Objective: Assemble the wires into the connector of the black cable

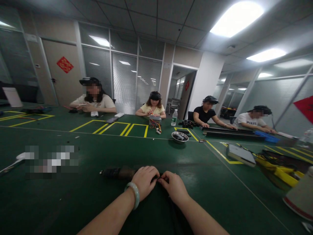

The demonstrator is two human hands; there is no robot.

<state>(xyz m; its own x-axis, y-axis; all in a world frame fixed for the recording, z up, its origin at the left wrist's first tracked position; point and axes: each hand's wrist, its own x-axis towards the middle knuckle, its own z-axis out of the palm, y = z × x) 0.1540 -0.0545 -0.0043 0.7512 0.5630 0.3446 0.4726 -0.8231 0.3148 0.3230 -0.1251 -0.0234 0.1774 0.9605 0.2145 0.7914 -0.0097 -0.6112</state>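
Note:
My left hand (144,182), with a pale green bangle on the wrist, is closed, its fingertips meeting those of my right hand (174,186). Both pinch at something small and dark, mostly hidden by the fingers; I cannot make out what it is. Beside my left hand a dark cylindrical tool (117,173) lies on the green table (93,199), its metal tip pointing left. It resembles an electric screwdriver, and its right end is hidden behind the hand. A dark strip or cable (174,212) runs below my right hand toward the near edge.
Ahead stands a metal bowl (180,137) of dark parts, with a water bottle (174,118) behind it. At right are a grey box (241,154), a yellow-and-black bag (281,168) and a large pale container (302,195). Several people work across the table.

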